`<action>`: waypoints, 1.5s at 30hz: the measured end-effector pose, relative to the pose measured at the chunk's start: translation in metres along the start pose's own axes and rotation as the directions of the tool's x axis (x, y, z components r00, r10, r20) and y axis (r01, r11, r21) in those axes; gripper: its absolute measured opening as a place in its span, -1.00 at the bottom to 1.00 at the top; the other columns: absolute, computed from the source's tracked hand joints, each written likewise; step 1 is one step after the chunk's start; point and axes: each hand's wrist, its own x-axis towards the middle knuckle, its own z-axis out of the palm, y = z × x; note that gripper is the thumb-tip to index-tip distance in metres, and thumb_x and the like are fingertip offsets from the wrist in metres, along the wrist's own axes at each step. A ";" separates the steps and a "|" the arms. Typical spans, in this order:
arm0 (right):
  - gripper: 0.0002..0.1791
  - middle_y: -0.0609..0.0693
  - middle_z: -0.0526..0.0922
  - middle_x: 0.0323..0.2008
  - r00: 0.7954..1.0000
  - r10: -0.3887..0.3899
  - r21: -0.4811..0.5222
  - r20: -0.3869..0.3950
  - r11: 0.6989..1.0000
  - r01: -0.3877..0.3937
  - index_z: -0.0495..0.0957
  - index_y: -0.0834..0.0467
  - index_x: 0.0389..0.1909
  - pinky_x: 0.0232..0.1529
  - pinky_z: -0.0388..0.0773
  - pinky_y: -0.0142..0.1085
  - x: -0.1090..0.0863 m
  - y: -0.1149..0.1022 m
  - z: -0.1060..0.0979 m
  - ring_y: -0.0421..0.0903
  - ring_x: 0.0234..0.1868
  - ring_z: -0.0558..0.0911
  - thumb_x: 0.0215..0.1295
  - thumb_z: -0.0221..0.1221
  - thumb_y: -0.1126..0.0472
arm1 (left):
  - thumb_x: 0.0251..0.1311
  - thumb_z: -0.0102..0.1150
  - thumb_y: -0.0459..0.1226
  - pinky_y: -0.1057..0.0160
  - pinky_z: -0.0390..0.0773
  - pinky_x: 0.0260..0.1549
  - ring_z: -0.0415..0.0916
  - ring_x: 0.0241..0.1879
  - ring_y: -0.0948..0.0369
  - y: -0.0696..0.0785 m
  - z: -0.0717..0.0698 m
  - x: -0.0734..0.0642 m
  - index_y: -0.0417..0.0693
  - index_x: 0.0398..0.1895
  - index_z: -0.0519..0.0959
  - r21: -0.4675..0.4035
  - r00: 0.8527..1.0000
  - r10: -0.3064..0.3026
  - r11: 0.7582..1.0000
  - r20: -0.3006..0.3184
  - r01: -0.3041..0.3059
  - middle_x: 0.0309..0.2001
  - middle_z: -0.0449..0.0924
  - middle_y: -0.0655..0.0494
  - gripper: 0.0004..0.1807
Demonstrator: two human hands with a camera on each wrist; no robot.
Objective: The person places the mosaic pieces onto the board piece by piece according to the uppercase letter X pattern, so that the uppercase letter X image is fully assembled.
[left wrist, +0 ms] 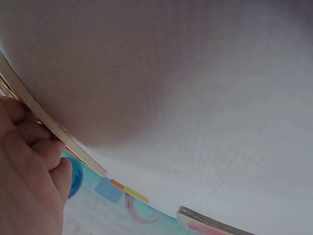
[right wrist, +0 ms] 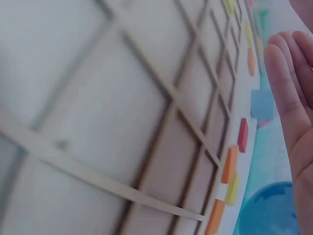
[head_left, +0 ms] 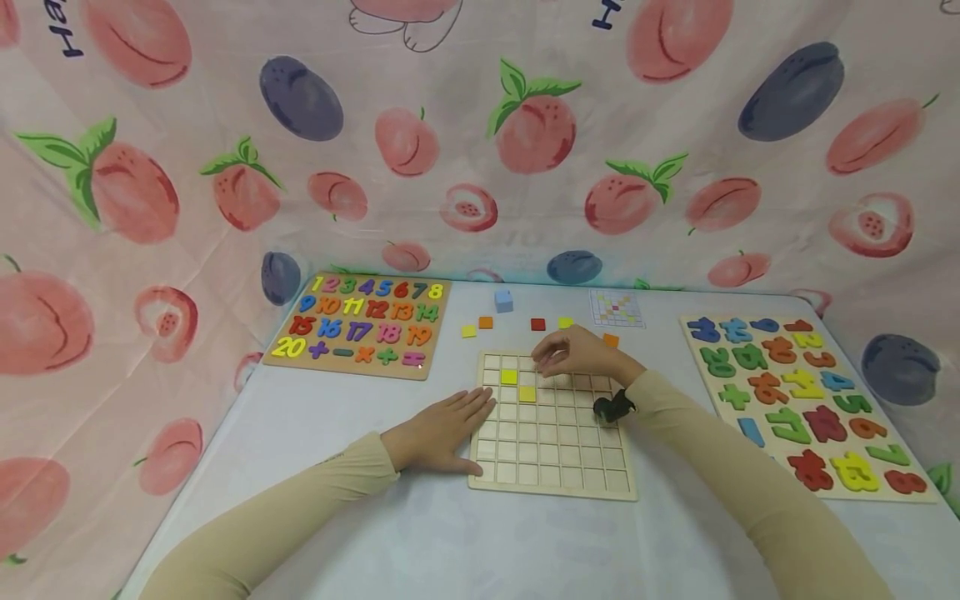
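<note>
A wooden grid board (head_left: 550, 454) lies in the middle of the table. Two yellow tiles sit in its upper left cells, one yellow tile (head_left: 509, 377) up and left of the other yellow tile (head_left: 527, 393). My left hand (head_left: 442, 432) rests flat along the board's left edge, fingertips at the rim, thumb near the lower left corner. Over the board's top rows hovers my right hand (head_left: 573, 352), its fingers loosely bent. The right wrist view shows the fingers (right wrist: 288, 88) fairly straight, with no tile visible in them.
Behind the board are a yellow tile (head_left: 468, 332), an orange tile (head_left: 486, 322), a red tile (head_left: 538, 324), a light blue cube (head_left: 503, 301) and a patterned card (head_left: 617, 309). Number puzzle boards flank it: one left (head_left: 375, 368), one right (head_left: 765, 417). A black device (head_left: 613, 407) sits at the right wrist.
</note>
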 end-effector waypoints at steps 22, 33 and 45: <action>-0.56 0.30 0.57 0.02 0.980 0.090 -0.012 -0.176 0.996 -0.093 0.50 0.35 0.06 0.03 0.58 -0.12 0.032 0.009 -0.046 0.12 0.03 0.57 0.14 0.27 0.32 | 0.10 -0.11 0.37 0.13 -0.03 0.46 -0.20 0.51 0.07 -0.002 -0.003 -0.003 -0.19 0.48 -0.09 0.002 1.000 0.018 1.000 -0.025 -0.018 0.51 -0.16 -0.08 0.09; -0.59 0.31 0.58 0.00 0.958 0.173 -0.022 -0.230 0.983 -0.183 0.53 0.36 0.03 0.05 0.56 -0.06 0.048 0.020 -0.046 0.17 0.00 0.59 0.13 0.27 0.34 | 0.11 -0.13 0.38 0.14 -0.05 0.46 -0.22 0.51 0.08 -0.002 -0.001 -0.002 -0.18 0.48 -0.11 0.003 1.000 0.020 1.000 -0.021 -0.020 0.51 -0.18 -0.07 0.09; -0.59 0.30 0.60 -0.01 0.955 0.187 -0.105 -0.231 0.971 -0.215 0.53 0.36 0.02 0.03 0.57 -0.07 0.055 0.028 -0.040 0.15 -0.01 0.59 0.10 0.28 0.36 | 0.10 -0.14 0.39 0.16 -0.09 0.47 -0.25 0.51 0.11 -0.002 0.000 -0.002 -0.15 0.49 -0.14 0.003 1.000 0.008 1.000 -0.001 -0.008 0.52 -0.22 -0.03 0.10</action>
